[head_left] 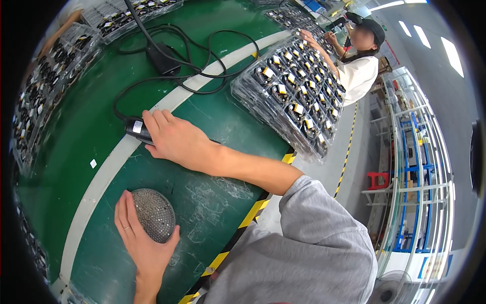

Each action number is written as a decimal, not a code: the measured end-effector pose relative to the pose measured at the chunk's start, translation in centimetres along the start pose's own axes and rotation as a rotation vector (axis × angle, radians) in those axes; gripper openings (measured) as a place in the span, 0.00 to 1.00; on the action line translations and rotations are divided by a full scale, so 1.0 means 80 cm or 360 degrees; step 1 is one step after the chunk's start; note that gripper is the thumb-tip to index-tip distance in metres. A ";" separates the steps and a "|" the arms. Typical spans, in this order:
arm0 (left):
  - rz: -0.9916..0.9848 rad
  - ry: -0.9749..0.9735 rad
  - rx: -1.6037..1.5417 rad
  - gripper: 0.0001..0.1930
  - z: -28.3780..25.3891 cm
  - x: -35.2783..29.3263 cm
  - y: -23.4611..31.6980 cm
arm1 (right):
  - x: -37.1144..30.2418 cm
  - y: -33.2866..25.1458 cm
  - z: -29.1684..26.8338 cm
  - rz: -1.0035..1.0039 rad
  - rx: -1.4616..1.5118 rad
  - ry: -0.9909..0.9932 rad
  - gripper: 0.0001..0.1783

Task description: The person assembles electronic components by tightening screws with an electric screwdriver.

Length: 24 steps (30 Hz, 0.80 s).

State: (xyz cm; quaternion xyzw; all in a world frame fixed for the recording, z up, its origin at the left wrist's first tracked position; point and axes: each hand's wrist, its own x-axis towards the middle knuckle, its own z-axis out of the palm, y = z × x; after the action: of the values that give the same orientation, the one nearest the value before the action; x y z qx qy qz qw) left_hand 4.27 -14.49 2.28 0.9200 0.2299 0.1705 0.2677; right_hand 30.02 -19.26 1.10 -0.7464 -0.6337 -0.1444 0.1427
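Observation:
My left hand (144, 240) is curled round the edge of a round, grey thing (158, 215) on the green bench. Its surface is densely dotted with small shiny grains; I cannot tell whether they are loose pieces or a texture. A ring shows on one finger. Farther up, my right hand (179, 139) grips a slim black corded tool (137, 128) with a pale label, like an electric screwdriver. Its cable leaves from the left end. The fingers and palm hide most of its body, and a dark end shows beside the wrist.
A stack of clear trays (276, 114) with small black, white and yellow parts stands at the right. Other trays (38, 106) line the left. A black power box (163, 60) lies among looped cable. A person (358, 66) works beyond the stack. Yellow-black tape (258, 207) marks the bench edge.

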 end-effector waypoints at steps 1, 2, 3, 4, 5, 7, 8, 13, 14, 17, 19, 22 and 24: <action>0.0025 -0.0019 0.0021 0.59 -0.001 -0.001 0.000 | -0.001 0.002 0.000 0.0007 0.0138 0.0010 0.40; 0.0024 -0.0016 0.0022 0.59 0.000 -0.001 0.000 | -0.001 0.004 -0.003 0.0004 0.0138 0.0011 0.40; 0.0026 -0.0007 0.0009 0.59 0.000 0.001 -0.001 | -0.001 0.005 -0.006 0.0069 0.0253 -0.0034 0.39; 0.0030 0.0003 -0.0004 0.59 0.000 0.004 -0.001 | 0.000 0.006 -0.008 0.0134 0.0367 -0.0079 0.38; 0.0020 0.0000 0.0000 0.59 -0.001 0.003 -0.001 | 0.000 0.004 -0.007 0.0130 0.0377 -0.0083 0.38; -0.0008 0.0004 -0.0046 0.60 -0.003 0.003 0.002 | 0.002 0.000 -0.006 0.0089 0.0314 0.0016 0.38; -0.0036 -0.0003 -0.0040 0.60 -0.002 -0.003 0.004 | 0.002 -0.005 -0.004 0.0081 0.0338 0.0001 0.38; -0.0024 -0.0017 0.0001 0.62 -0.001 -0.004 -0.009 | 0.006 -0.019 0.008 0.0062 0.0244 -0.0004 0.31; -0.0008 -0.0005 -0.0006 0.62 -0.003 0.000 -0.011 | 0.002 -0.013 0.007 0.0089 0.0261 -0.0012 0.31; 0.0013 -0.0038 -0.0028 0.63 -0.004 -0.005 -0.004 | 0.002 -0.019 0.000 0.0189 0.0151 -0.0067 0.32; -0.0055 -0.0002 -0.0081 0.63 -0.003 -0.004 -0.009 | 0.004 -0.018 -0.001 0.0118 0.0128 -0.0047 0.33; -0.0047 0.0112 -0.0107 0.63 -0.005 0.002 -0.023 | 0.002 -0.015 0.003 0.0075 0.0160 -0.0078 0.34; -0.0042 0.0158 -0.0043 0.62 -0.005 0.002 -0.021 | 0.007 -0.017 0.004 0.0067 0.0174 -0.0083 0.34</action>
State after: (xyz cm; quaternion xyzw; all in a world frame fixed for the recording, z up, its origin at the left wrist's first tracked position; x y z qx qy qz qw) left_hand 3.64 -12.99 1.68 0.9036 0.2529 0.2155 0.2705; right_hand 28.75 -18.44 1.04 -0.7541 -0.6284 -0.0871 0.1699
